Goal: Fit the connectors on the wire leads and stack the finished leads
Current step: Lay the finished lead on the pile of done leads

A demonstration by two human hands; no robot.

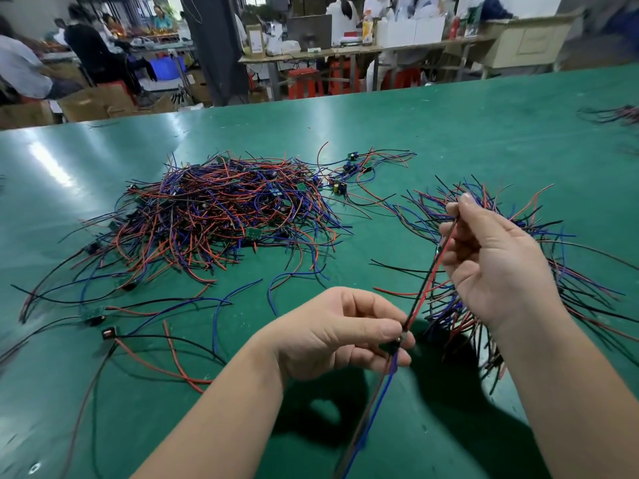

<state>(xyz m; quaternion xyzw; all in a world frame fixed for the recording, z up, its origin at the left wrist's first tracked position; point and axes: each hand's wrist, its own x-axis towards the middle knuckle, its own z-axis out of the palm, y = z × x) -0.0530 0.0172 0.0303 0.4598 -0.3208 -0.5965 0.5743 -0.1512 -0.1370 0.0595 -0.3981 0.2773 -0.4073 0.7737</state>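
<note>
The wire lead (423,288), red and black with blue tails below, spans both hands above the near right of the green table (449,126); the left hand (332,333) pinches its lower junction, fingers curled; the right hand (498,264) pinches its far end. The part at the junction is mostly hidden by that grip.

Red stools (306,84) stand beneath a cluttered far bench (345,52).

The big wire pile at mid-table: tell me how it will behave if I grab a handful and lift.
The wire pile would likely rise as a floppy clump, since its thin leads cross and loop together. The small circuit boards among them would probably snag neighbours. Pushed, it should slide on the smooth green table, not roll.
</note>
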